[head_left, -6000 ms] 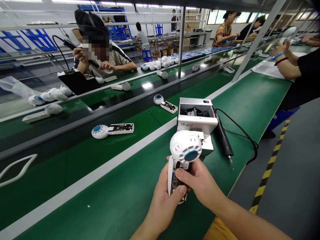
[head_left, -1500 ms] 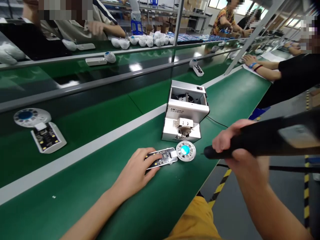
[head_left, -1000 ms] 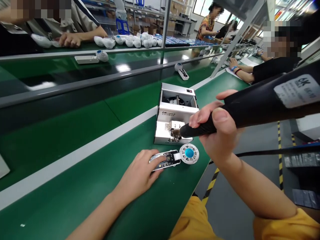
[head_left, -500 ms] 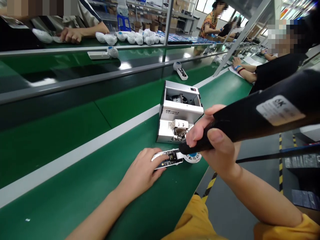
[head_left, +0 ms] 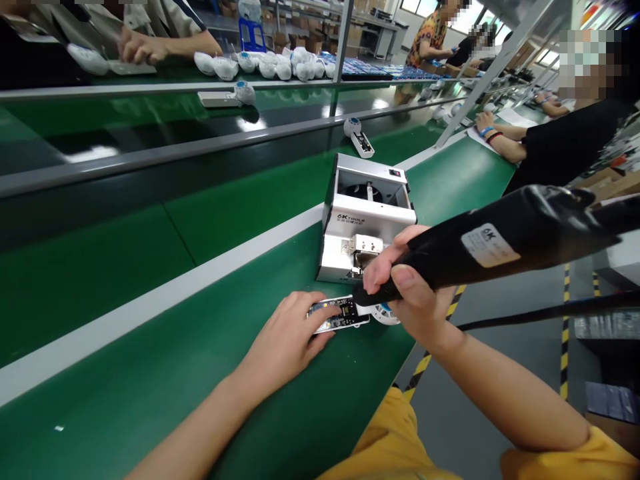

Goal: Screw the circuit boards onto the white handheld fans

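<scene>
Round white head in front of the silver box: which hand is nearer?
Right. The right hand partly hides the round white head; the left hand is farther off, on the circuit board.

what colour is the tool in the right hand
The tool is black with a pale label on its side, best seen in the head view.
</scene>
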Available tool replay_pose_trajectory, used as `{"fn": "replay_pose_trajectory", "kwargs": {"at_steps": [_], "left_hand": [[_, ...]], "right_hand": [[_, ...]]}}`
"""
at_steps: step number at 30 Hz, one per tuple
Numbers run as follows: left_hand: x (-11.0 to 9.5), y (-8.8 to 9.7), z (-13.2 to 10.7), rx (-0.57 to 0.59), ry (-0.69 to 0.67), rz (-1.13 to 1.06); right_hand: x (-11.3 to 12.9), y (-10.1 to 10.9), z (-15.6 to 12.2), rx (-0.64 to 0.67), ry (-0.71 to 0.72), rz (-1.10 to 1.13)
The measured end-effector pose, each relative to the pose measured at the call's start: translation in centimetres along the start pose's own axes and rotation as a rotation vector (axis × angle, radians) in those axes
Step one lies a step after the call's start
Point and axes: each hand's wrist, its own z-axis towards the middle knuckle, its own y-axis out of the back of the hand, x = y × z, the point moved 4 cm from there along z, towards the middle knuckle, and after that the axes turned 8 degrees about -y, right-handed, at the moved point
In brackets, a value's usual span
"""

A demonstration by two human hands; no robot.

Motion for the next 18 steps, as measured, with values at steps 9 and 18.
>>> {"fn": "replay_pose_trajectory", "kwargs": {"at_steps": [9,18], "left_hand": [[0.1,-0.1,-0.2,0.000,0.006,-0.009],[0.2,-0.1,-0.1,-0.002,0.003,0.016]], "right_hand": [[-1.1,-0.3,0.4,0.059,-0.005,-0.003],[4.7,0.2,2.7,-0.167,0.260,0.036]]}}
